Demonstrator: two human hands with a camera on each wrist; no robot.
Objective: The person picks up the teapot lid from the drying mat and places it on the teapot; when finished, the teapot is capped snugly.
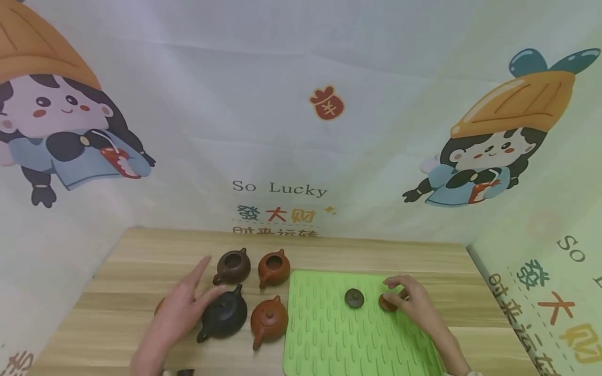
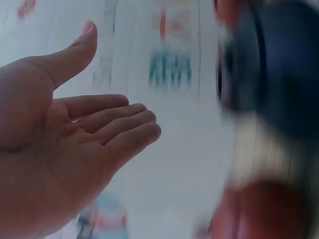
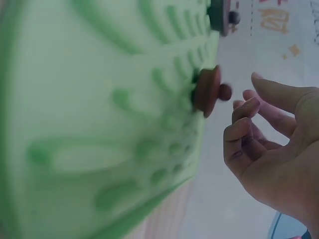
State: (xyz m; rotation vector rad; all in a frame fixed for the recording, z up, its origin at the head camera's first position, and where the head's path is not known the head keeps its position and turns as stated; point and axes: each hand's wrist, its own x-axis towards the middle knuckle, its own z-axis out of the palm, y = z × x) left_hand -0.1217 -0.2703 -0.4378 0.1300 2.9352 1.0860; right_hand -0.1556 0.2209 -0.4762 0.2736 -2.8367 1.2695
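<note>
My left hand (image 1: 176,310) hovers beside the black teapot (image 1: 228,316), fingers extended and nothing in the palm, as the left wrist view also shows. Part of a reddish thing (image 1: 159,305) shows from behind that hand. My right hand (image 1: 414,303) is just off a red-brown teapot lid (image 3: 207,92), its fingers loosely bent and holding nothing. That lid rests knob up on the green mat (image 1: 324,334), left of which a dark lid (image 1: 355,298) lies. Lidless are the dark brown teapot (image 1: 240,271) and an orange-brown teapot (image 1: 277,272). Another orange-brown teapot (image 1: 270,324) wears its lid.
The wooden table (image 1: 178,245) ends at a printed cloth backdrop (image 1: 400,219) behind and at both sides. Small dark items (image 1: 185,372) are cut off by the bottom edge of the head view. The teapots stand close together, left of the mat.
</note>
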